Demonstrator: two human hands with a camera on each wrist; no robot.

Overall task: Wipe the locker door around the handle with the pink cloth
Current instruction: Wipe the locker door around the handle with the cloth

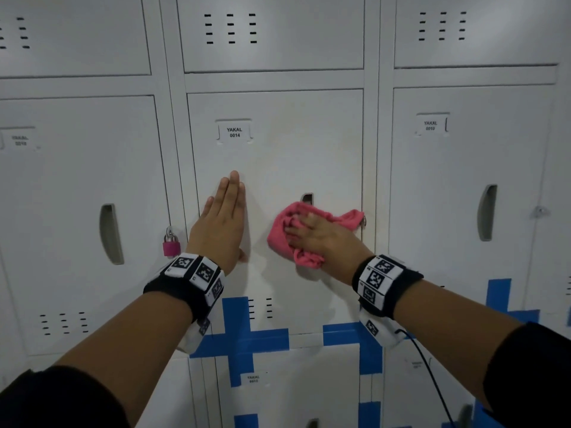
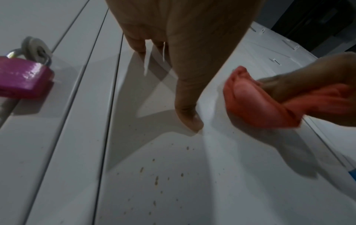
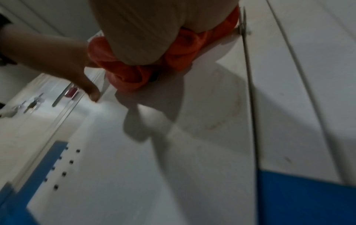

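— Pink is what I see first: the pink cloth (image 1: 296,233) is bunched up and pressed against the locker door (image 1: 278,156), low on its right side. It covers most of the handle (image 1: 307,198); only the top of the slot shows above the folds.

— Which hand has it?

— My right hand (image 1: 318,239). The fingers lie spread on top of the cloth and curl into its folds, pressing it against the metal. From the right wrist view the cloth (image 3: 125,71) bulges out from under the palm on both sides, so I read it as held. One end reaches the door's right edge.

— And the other hand?

— My left hand (image 1: 221,220) lies flat on the same door, left of the cloth, fingers straight and together, pointing up, holding nothing. In the left wrist view the thumb (image 2: 187,106) touches the panel, apart from the cloth.

— Anything else on the door?

— A label (image 1: 234,132) reading YAKAL 0014 sits above the left hand. Small brown specks (image 2: 156,181) dot the paint below the thumb. Blue tape (image 1: 244,332) crosses the bottom of the door. A pink padlock (image 1: 171,244) hangs on the neighbouring locker to the left, just beside my left wrist.
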